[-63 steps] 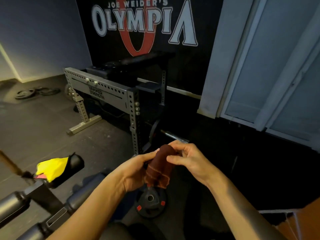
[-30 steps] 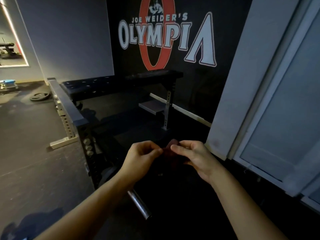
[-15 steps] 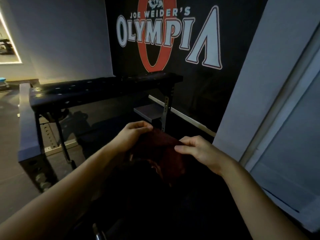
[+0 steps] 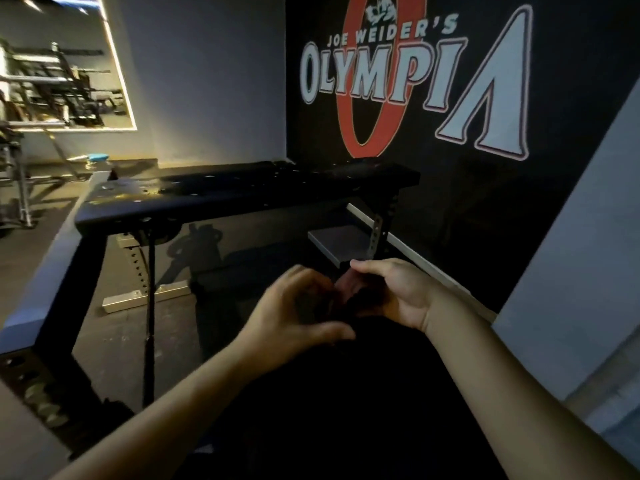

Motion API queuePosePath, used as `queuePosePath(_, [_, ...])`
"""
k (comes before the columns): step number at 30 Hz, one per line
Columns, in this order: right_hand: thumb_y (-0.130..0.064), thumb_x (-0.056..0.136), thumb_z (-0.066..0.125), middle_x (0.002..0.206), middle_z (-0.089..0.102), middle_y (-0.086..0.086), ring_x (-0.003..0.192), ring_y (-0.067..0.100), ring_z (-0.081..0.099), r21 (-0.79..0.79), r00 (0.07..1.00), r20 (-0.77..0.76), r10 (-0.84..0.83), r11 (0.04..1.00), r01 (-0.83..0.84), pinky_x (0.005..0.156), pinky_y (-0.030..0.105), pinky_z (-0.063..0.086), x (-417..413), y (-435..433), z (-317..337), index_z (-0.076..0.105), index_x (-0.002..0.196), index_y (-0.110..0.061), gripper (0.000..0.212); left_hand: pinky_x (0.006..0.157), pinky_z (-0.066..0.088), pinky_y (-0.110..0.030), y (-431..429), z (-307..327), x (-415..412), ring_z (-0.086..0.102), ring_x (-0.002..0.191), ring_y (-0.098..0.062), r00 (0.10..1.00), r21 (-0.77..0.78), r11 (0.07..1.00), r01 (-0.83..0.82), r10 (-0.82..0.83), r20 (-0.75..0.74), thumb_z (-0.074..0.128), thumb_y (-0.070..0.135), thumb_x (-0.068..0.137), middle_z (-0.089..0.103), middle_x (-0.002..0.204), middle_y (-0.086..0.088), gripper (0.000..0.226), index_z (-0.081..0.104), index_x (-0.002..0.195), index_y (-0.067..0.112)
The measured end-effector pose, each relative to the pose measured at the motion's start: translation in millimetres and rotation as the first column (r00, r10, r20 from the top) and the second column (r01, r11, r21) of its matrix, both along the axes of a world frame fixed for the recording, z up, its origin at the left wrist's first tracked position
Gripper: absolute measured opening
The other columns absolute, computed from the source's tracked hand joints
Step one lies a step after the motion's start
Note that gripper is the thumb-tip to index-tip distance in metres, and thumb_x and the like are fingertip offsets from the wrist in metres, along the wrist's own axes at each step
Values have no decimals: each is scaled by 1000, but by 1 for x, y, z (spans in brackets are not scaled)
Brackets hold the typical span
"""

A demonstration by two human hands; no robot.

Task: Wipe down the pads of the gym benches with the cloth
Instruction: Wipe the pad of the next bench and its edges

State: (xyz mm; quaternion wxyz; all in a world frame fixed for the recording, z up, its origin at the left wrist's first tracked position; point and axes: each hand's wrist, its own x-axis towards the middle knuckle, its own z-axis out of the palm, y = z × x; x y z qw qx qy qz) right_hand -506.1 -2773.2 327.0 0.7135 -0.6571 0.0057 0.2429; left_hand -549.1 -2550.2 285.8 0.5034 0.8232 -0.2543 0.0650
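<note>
Holding a bunched dark-red cloth point(image 4: 356, 301), soft and crumpled, low at centre: right hand point(image 4: 391, 292) has its palm toward the camera, fingers curled round the cloth, thumb over the top. Left hand point(image 4: 294, 313) is motion-blurred, fingers curved against the cloth; can't tell its grip. Both forearms reach forward. Beyond: long, flat, glossy black bench pad point(image 4: 263, 192). Painted logo point(image 4: 415, 81) on the far wall.
</note>
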Motion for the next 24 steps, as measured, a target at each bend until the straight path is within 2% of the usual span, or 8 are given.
queuePosePath(2, [-28,99,61,107,72,23,96,33,73,-17,999,-19,39,999,-39,75,39,61,27,-18,0,73,108,7,38,86,59,-30,-22,2,12,62,106,-2,992,172,980,-100,84,95,81,53,77,58,115,22,40,63,111,44])
queuePosePath(5, [-31,100,58,112,74,21,98,28,74,-124,991,32,133,984,-128,68,34,60,64,-43,2,74,110,5,41,78,58,-23,-47,10,33,68,96,-2,982,160,975,-157,137,130,75,37,86,66,106,20,21,68,105,41])
queuePosePath(11, [-57,92,61,118,73,16,112,29,70,-35,956,174,237,972,-234,95,42,56,106,-62,-3,70,120,-3,61,72,59,-21,-71,34,75,76,91,-21,888,-395,872,-290,91,-451,73,29,79,78,95,-10,18,77,86,13])
queuePosePath(14, [-37,90,73,114,76,10,109,25,72,-137,904,287,316,948,-288,103,51,52,119,-59,-15,70,120,-9,42,70,62,-28,-70,45,106,76,93,-26,783,-429,806,-408,67,-619,69,19,89,77,102,-18,21,73,101,3])
queuePosePath(17, [-9,89,73,103,78,8,100,23,75,-253,902,310,300,941,-226,102,52,53,145,-65,-21,75,107,-11,19,64,61,-28,-55,51,130,77,86,-22,741,-396,791,-467,105,-663,63,15,98,77,100,-17,14,72,102,4])
queuePosePath(20, [-7,88,73,98,78,8,92,24,76,-420,901,294,318,890,-177,97,48,57,171,-69,-20,75,102,-14,16,65,61,-26,-35,54,149,77,93,-22,712,-346,774,-530,185,-678,68,20,95,76,109,-17,25,71,114,4])
queuePosePath(22, [-16,88,76,102,73,3,92,19,71,-645,856,423,298,763,53,90,41,59,187,-61,-20,69,102,-20,17,66,62,-26,-28,54,163,74,98,-26,692,-351,752,-558,188,-697,70,20,93,74,113,-15,34,69,120,-1])
queuePosePath(24, [-31,84,80,99,63,-4,89,11,63,-640,702,660,267,690,339,81,33,57,194,-43,-19,63,97,-24,22,58,59,-24,-26,55,179,69,84,-26,686,-365,732,-575,190,-702,72,19,92,67,100,-17,38,66,120,-7])
